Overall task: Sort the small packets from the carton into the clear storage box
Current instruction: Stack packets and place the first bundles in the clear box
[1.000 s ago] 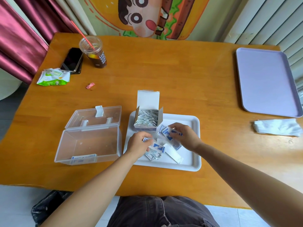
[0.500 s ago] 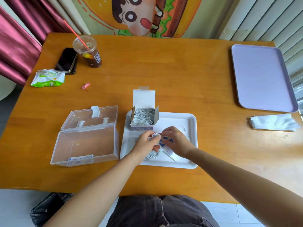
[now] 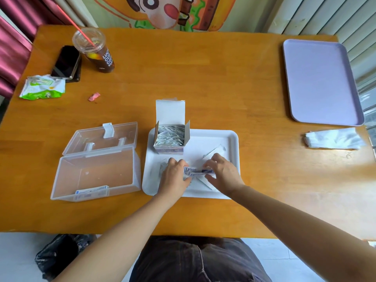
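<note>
Packets (image 3: 198, 171) sit pinched between left hand (image 3: 175, 177) and right hand (image 3: 223, 175), the gathering step. Next they probably need carrying to the clear storage box (image 3: 91, 174) at nine o'clock.

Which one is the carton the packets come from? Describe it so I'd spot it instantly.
On the orange wooden table, find the white tray near its front middle. The small carton stands on its far left corner, flap raised. Unlike the clear storage box to its left, it is opaque card, crammed with small packets.
</note>
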Available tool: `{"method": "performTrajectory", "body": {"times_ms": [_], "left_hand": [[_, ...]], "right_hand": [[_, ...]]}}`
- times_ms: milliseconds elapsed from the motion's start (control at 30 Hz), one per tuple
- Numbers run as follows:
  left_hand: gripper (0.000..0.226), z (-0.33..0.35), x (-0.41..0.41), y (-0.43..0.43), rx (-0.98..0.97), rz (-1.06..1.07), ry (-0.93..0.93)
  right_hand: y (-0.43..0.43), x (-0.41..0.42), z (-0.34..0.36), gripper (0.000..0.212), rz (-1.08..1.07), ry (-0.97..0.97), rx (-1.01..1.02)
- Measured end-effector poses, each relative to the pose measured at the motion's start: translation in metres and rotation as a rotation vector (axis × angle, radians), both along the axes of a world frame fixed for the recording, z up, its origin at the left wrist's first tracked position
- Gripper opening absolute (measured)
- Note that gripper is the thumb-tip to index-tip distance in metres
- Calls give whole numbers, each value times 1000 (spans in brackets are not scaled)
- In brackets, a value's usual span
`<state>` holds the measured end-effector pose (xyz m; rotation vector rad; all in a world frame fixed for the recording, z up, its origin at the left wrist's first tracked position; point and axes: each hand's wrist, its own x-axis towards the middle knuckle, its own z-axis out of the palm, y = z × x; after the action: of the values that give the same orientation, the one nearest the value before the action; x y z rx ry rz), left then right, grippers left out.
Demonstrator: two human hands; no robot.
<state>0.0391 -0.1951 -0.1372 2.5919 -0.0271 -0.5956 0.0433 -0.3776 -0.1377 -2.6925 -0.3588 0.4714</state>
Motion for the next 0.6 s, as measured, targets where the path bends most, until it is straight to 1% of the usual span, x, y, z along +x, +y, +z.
{"method": "performTrajectory", "body": {"times_ms": [67,167,300,500,533,600], "left_hand": [[35,-2,-1,-2,-29,-6,0],[27,-4,1,-7,-105,-39,12],[21,-7,-1,-11,-115,-50,-23],[4,-3,-2,-6,-147,-42,-51],[1,0,-1,-5,-158,-37,-68],[4,7,1,-3,-174,-18,-93]], "right_hand": [[-4,0,-1,26,-32,44,16],[-3,-3,-2,18,-6,99,82],[-2,-3,-4,14,-86,66,177],[-4,-5,-3,4,-76,46,196],[-3,-4,-2,5,-90,30,202],[-1,-1,5,9,-94,18,202]]}}
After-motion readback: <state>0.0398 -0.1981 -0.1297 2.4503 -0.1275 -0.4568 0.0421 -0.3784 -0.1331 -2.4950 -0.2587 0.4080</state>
